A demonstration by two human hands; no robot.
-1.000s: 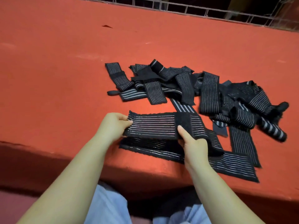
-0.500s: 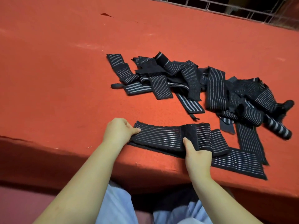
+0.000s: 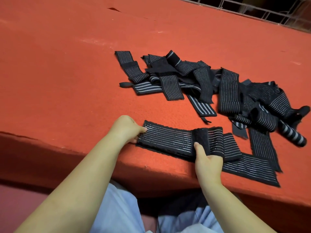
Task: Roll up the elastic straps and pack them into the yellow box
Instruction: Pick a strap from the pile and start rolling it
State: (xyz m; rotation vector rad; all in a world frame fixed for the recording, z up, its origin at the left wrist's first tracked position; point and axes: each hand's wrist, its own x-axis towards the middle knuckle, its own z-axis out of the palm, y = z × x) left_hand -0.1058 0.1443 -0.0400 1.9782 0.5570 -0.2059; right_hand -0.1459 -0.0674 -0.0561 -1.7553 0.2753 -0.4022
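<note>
Head view: your two hands hold one elastic strap flat at the near edge of the red desk. Your left hand pinches its left end; your right hand has its grip clamped on the folded section. One pile of loose straps, too tangled to count, lies behind. Open desk lies left.

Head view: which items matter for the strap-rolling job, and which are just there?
Job:
- strap being worked, flat at the table's near edge
- left hand pinching its left end
- right hand gripping its folded part
- loose strap pile behind
- rolled strap at right

Just there:
- red table
- wire grid at the far edge

Yellow box: not in view.
</note>
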